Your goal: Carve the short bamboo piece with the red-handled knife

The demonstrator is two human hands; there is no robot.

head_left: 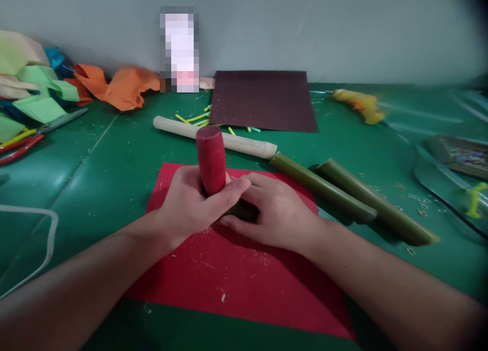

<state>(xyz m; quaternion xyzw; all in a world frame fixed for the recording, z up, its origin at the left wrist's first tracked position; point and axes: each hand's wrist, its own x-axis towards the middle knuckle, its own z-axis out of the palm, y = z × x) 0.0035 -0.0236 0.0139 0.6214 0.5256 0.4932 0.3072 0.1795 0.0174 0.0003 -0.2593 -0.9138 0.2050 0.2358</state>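
My left hand (190, 203) is wrapped round the lower part of a red, rough cylinder (211, 155) that stands up between my hands. My right hand (274, 211) is closed over a dark green piece (244, 210) under the cylinder's base, mostly hidden by the fingers. Both hands rest over a red sheet (236, 275) sprinkled with pale shavings. Just behind them lies a pale wooden rod (229, 140), and two green bamboo sections (343, 193) lie to the right.
A dark brown sheet (264, 101) lies at the back by the wall. Coloured paper scraps (46, 87), scissors and red-handled pliers (19, 145) are at the left. A yellow glue gun (360, 104) and a tray (457, 158) sit at the right. The green mat (95, 173) covers the table.
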